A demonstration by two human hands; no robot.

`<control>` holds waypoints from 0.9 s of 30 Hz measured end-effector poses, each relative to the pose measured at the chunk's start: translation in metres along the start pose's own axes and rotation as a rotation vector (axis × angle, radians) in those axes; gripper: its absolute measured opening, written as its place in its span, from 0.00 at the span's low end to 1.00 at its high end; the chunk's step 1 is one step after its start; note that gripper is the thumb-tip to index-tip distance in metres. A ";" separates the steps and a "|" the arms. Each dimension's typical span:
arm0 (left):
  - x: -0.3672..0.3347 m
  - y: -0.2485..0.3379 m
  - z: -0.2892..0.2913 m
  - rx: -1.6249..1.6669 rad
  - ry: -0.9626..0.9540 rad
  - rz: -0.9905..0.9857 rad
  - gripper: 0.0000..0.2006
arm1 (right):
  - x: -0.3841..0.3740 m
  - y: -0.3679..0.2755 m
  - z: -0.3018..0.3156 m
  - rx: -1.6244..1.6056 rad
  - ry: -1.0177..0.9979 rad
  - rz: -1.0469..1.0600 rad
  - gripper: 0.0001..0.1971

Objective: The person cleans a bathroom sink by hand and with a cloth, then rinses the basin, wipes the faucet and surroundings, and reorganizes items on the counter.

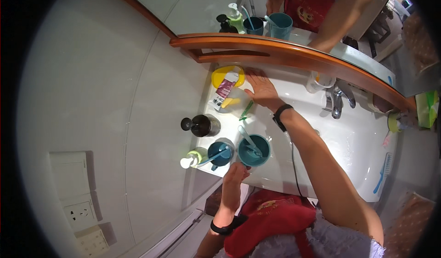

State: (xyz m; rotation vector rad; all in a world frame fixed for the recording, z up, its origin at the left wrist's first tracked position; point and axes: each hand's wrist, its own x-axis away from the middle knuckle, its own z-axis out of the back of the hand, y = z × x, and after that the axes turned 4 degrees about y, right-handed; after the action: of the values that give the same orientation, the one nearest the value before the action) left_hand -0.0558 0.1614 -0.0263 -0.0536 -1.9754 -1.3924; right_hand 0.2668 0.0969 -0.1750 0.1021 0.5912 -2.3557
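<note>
My left hand (235,174) is at the near side of a teal cup (268,151), its curled fingers closed at the cup's handle, which is partly hidden. A light-blue toothbrush (246,136) leans inside this cup. Stretched across the basin, my right hand (263,91) lies flat on the counter by the wall ledge, fingers apart and holding nothing. Left of its fingertips is a yellow oval soap-box lid (217,77) with a white and maroon tube (225,88) lying across it. A small green object (246,110) lies near my right wrist.
A darker blue cup (216,158) with a toothbrush, a dark pump bottle (200,125) and a green-white pump bottle (195,157) stand at the left. Right of my forearm are the chrome faucet (337,102), basin (340,152) and blue brush (384,173). A wooden mirror ledge (275,55) overhangs the back.
</note>
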 end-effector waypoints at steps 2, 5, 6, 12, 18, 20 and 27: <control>0.004 -0.003 0.000 0.007 -0.022 -0.033 0.11 | 0.000 0.010 0.002 -0.042 -0.057 -0.004 0.31; 0.010 -0.001 -0.001 0.026 -0.026 -0.047 0.11 | -0.001 0.011 0.006 -0.058 -0.150 -0.012 0.29; 0.012 0.000 -0.001 0.024 -0.027 -0.051 0.11 | 0.001 0.010 0.008 -0.082 -0.181 -0.009 0.29; 0.027 0.009 -0.012 0.023 -0.034 -0.056 0.11 | 0.029 0.002 0.004 0.018 -0.097 0.092 0.31; 0.033 0.005 -0.011 0.006 -0.041 -0.067 0.12 | 0.054 -0.010 0.013 0.016 -0.119 0.126 0.33; 0.036 0.001 -0.010 0.014 -0.016 -0.063 0.13 | 0.063 -0.012 0.013 0.017 -0.125 0.124 0.33; 0.043 -0.003 -0.013 -0.005 -0.008 -0.096 0.13 | 0.111 -0.024 0.007 -0.174 -0.100 0.203 0.35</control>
State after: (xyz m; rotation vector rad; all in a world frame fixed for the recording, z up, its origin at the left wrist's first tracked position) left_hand -0.0829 0.1340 -0.0025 0.0342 -2.0040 -1.4600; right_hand 0.1681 0.0415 -0.1850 -0.0326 0.6999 -2.0921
